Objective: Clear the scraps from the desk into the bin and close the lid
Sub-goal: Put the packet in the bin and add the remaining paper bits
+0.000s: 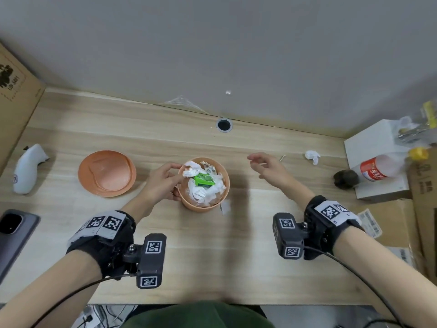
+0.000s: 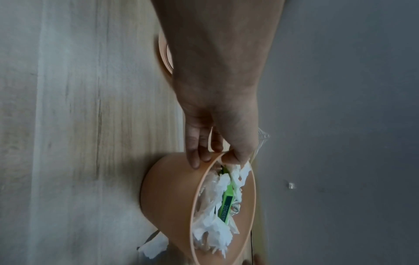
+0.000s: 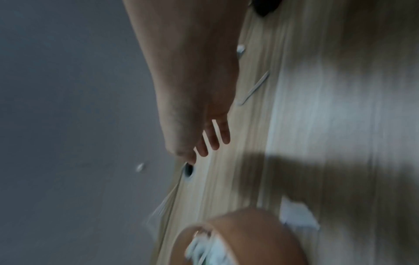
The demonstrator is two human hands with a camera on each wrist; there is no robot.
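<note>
An orange bin (image 1: 208,205) stands mid-desk, stuffed with white paper scraps (image 1: 201,190) and a green wrapper (image 1: 203,181). My left hand (image 1: 173,178) grips its left rim, fingers on the outer wall (image 2: 172,188) and thumb over the edge on the scraps. The orange lid (image 1: 107,172) lies flat to the bin's left. My right hand (image 1: 256,162) hovers to the right of the bin, fingers spread and holding nothing. On the desk lie a crumpled tissue (image 1: 312,156), a thin stick (image 1: 282,158) and a white scrap (image 1: 225,207) against the bin's base.
A phone (image 1: 14,235) and a white device (image 1: 28,169) lie at the left, by a cardboard box (image 1: 16,95). At the right are a white box (image 1: 373,143), a bottle (image 1: 378,169), a dark lump (image 1: 346,178) and cardboard. A cable hole (image 1: 224,125) sits at the back.
</note>
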